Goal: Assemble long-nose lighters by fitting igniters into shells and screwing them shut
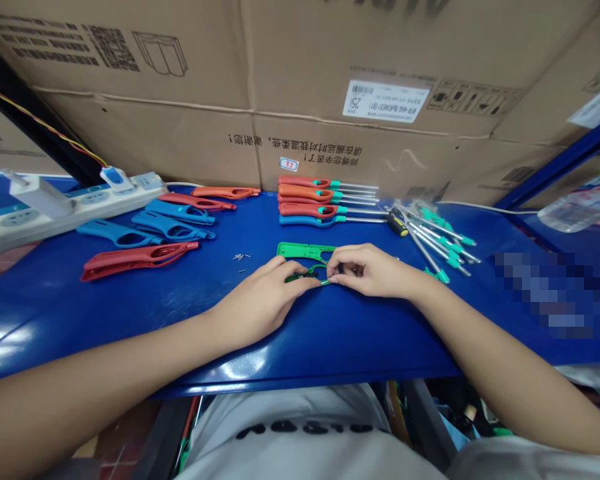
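My left hand [260, 303] is closed on a green lighter handle half [310, 271], held low over the blue table and mostly covered by the fingers. At its right end, the thumb and fingers of my right hand [367, 270] are pinched together. What sits between those fingertips is hidden. Just behind both hands lies another green handle half [296, 250], its right end partly covered by my right hand. Several small metal pins [240, 257] are scattered to the left of my left hand.
Red, orange and blue handle shells [140, 259] lie at left by a white power strip [95, 198]. Long-necked lighters [307, 208] are stacked at the back. Beside them are a black-and-yellow screwdriver [397, 223] and metal tubes with green ends [437, 243]. Cardboard boxes [300, 87] stand behind.
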Demonstrator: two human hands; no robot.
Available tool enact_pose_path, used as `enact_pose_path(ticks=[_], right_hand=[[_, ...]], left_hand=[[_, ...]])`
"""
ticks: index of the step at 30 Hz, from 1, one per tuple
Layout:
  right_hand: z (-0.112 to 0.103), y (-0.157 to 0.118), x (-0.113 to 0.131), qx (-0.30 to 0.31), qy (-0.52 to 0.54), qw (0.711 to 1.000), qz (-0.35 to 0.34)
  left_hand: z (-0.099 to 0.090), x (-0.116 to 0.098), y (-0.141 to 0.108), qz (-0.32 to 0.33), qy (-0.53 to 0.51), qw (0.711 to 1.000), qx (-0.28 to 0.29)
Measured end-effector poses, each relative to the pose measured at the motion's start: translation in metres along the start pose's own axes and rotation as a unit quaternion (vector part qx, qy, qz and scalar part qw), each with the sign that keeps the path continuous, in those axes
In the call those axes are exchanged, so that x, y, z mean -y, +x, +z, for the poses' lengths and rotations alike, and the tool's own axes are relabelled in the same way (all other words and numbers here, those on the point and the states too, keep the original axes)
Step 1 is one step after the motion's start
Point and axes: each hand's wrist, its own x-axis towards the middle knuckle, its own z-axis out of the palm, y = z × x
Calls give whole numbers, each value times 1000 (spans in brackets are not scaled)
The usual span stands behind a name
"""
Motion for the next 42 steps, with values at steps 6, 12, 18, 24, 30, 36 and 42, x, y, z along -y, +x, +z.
enact_pose_path(ticks=[6,12,18,24,30,36,42], right_hand=[[-1,0,0,8,4,1000,-23],[-1,-1,-1,7,7,1000,-23],[-1,-1,1,12,15,1000,6],[-1,-2,1,17,13,1000,1],[1,-3,2,23,5,1000,-9],[2,-1,5,21,1,1000,5],[1,-1,1,28,10,1000,4]], left_hand=[[1,2,0,4,-6,1000,-2],[1,2,1,3,-6,1000,-3],[-1,0,0,1,-14,1000,-4],[-3,-2,1,-2,-23,1000,-9],[-4,-3,2,-7,-19,1000,-6],[-4,-4,2,-6,-17,1000,-5],[-5,-4,1,-5,-18,1000,-6]])
